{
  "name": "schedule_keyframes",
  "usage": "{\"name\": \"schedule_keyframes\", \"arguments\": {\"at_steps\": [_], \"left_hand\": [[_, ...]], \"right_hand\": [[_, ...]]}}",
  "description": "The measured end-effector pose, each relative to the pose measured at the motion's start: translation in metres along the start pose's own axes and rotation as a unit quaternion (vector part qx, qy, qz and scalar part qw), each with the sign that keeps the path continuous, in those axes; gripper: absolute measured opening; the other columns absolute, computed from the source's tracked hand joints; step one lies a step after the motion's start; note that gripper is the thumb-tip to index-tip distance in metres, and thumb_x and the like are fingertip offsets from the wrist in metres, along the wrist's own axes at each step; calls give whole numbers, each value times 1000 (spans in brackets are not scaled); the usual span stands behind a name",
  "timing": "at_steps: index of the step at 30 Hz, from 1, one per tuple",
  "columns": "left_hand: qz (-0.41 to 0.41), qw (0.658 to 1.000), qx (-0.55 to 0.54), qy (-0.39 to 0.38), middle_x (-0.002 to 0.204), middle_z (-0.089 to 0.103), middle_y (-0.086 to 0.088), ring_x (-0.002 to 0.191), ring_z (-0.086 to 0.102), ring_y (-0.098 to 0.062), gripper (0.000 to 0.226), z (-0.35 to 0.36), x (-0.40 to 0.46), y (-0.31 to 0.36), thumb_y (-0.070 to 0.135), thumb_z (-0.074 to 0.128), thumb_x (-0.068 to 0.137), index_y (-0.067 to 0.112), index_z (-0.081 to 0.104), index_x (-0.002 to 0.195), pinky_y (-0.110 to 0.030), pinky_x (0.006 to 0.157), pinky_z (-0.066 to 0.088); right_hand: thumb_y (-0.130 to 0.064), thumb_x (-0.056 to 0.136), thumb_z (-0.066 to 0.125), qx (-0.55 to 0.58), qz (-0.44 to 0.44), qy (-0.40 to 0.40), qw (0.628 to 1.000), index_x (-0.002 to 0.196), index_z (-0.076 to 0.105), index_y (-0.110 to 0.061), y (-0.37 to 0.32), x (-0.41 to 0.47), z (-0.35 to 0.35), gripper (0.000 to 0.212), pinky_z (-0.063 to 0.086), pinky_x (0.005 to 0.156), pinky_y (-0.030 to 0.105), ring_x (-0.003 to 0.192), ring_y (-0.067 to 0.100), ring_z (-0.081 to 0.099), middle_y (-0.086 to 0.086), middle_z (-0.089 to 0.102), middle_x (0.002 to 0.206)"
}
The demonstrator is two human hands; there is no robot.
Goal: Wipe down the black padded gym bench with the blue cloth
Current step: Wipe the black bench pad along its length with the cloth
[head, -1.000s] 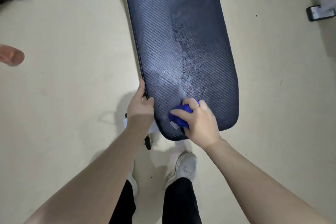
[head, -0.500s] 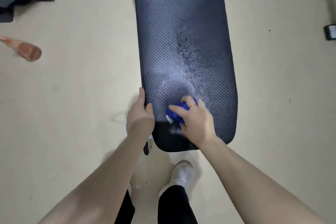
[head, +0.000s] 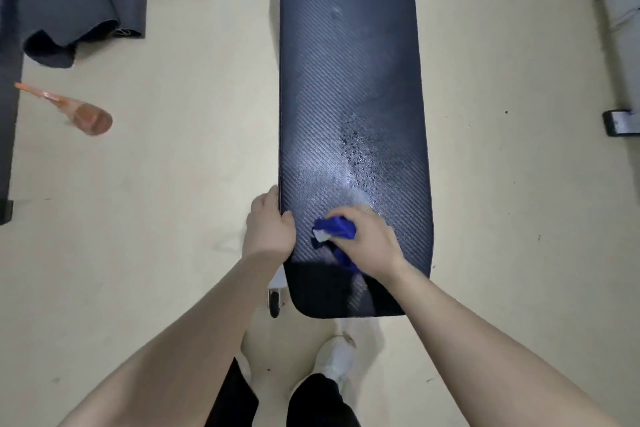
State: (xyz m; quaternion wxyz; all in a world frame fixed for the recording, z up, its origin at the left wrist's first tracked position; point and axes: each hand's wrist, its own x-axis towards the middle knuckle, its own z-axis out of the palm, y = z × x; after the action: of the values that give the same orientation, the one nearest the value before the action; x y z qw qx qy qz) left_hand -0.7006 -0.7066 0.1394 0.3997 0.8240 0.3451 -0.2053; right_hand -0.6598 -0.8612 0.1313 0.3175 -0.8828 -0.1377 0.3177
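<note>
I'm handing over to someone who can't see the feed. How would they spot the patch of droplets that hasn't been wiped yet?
Find the long black padded gym bench running up the middle of the pale floor. Near its closer end the right hand grips a crumpled blue cloth. Just beyond it, towards the bench's right edge, lies the speckled patch of dark droplets, unlike the smooth weave around it.

Blue cloth (head: 337,227), black diagonal-weave bench (head: 349,80)

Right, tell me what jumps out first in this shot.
The long black padded bench runs up the middle, with a patch of wet droplets on its right half. At its near end the right hand presses a bunched blue cloth onto the pad while the left hand grips the bench's left edge.
</note>
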Motion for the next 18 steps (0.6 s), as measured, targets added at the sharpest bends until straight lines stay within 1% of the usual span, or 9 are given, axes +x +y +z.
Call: {"name": "schedule_keyframes", "arguments": {"at_steps": [2,4,7,9,11,13,14,16,18], "left_hand": [[16,1000,-3,-2,148,33,-11,135,34,-24,51,-10,8,12,10,38,96,11,28,146,-31,110,26],[32,999,-3,-16,147,35,-11,134,35,-23,51,-18,17,22,10,39,95,10,30,146,-31,112,26],[65,997,7,-43,148,33,-12,136,32,-23,52,-32,36,40,7,39,94,7,31,145,-28,112,23],[95,994,17,-57,151,30,-11,137,32,-21,54,-46,54,52,7,39,94,8,28,147,-23,110,22],[123,990,28,-64,152,28,-10,137,32,-20,56,-58,72,60,7,41,94,10,24,148,-20,108,21],[154,985,44,-66,152,27,-9,136,33,-21,59,-63,89,66,6,43,93,11,24,148,-20,108,22],[167,982,54,-67,151,27,-9,136,33,-22,60,-63,97,70,7,45,92,11,24,148,-21,109,22],[179,979,69,-70,152,26,-9,138,29,-23,61,-61,114,78,10,47,92,11,25,148,-25,112,22],[175,978,99,-58,156,20,-10,142,21,-25,66,-55,131,88,20,52,92,16,20,150,-30,114,20]], "right_hand": [[-12,80,64,211,71,85,971,87,51,-32,-18,15,-25,25,41,51,23,55,13,52,1,58,72],[-6,83,59,351,120,108,922,83,46,-28,-35,28,-41,26,36,39,21,42,11,46,3,54,60],[1,82,56,392,152,133,898,83,52,-21,-58,49,-57,23,44,56,21,57,10,53,0,57,70],[2,83,54,442,192,187,856,82,56,-20,-66,67,-65,23,46,63,25,62,12,55,0,60,72],[-3,86,54,522,250,209,788,79,58,-21,-69,86,-69,19,47,57,22,55,10,57,-3,62,65],[-10,90,50,613,297,190,708,73,53,-22,-66,103,-75,21,42,41,15,40,4,54,-8,58,48],[-13,93,46,642,308,182,678,70,49,-22,-63,110,-81,25,38,33,13,33,1,50,-11,54,40],[-17,98,40,670,313,184,647,68,47,-23,-56,117,-94,30,34,28,12,26,-1,45,-11,47,31],[-24,99,41,692,286,189,635,74,55,-25,-51,120,-108,28,36,29,11,29,1,49,-10,52,35]]}}
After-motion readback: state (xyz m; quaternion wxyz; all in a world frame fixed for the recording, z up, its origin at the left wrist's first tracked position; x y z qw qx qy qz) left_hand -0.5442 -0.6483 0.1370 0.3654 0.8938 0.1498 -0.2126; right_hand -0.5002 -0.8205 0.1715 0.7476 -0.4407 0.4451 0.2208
